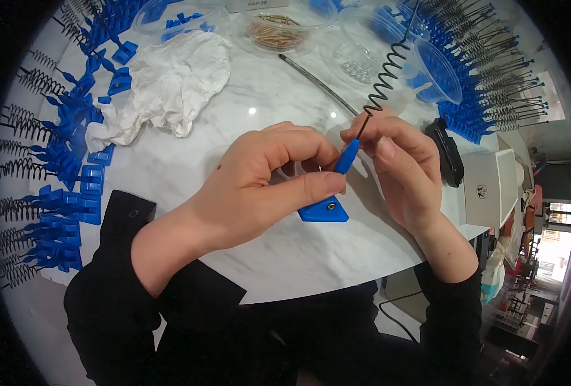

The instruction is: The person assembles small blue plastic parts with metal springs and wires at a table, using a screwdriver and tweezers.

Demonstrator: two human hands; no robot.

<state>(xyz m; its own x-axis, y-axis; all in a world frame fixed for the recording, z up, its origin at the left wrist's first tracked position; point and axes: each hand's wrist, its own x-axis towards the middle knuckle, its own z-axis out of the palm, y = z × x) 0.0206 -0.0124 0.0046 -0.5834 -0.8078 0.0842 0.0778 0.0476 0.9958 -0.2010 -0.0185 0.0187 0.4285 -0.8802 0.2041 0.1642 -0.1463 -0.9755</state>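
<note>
Between thumb and fingers, my left hand (259, 174) pinches a blue plastic stand (348, 157). Its flat base (324, 211) shows below my thumb, with a small brass-coloured screw head in it. A black coiled wire (383, 83) rises from the tip of the stand and leans up to the right. Around the lower end of that wire curl the fingers of my right hand (404, 164), close to the stand's tip. The right thumb stands a little off the wire. Whether the fingertips behind the wire press on it, I cannot tell.
A screwdriver-like metal rod (317, 83) lies beyond my hands. Clear tubs hold brass screws (276, 32), transparent bits (360, 62) and blue parts (388, 26). Crumpled white paper (169, 83) lies left. Blue stands with coils line the left (70, 206) and right (472, 96). A black case (445, 152) sits right.
</note>
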